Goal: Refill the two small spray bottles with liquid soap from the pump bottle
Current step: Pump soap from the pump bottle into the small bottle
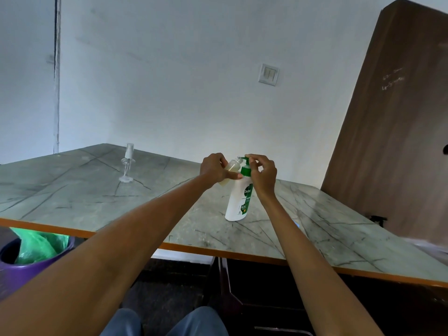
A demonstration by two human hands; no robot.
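Item: refill in hand, one bottle of two.
Left to right: clear plastic spray bottle (127,163), capped, upright, well apart; left hand (214,168) gripping uncapped, tilted small clear bottle (232,169) at nozzle; right hand (261,172), fingers curled on white green-topped pump bottle (238,199). Risk: narrow neck misaligned, soap spilling onto marble-patterned table (72,202).

Both grips meet at the pump bottle (238,197), mid tabletop (72,200). Left of the left grip (214,168), bare marble runs to a clear spray bottle (127,163) standing well apart. Right of the right grip (263,174), open surface reaches a leaning wooden board (392,132).
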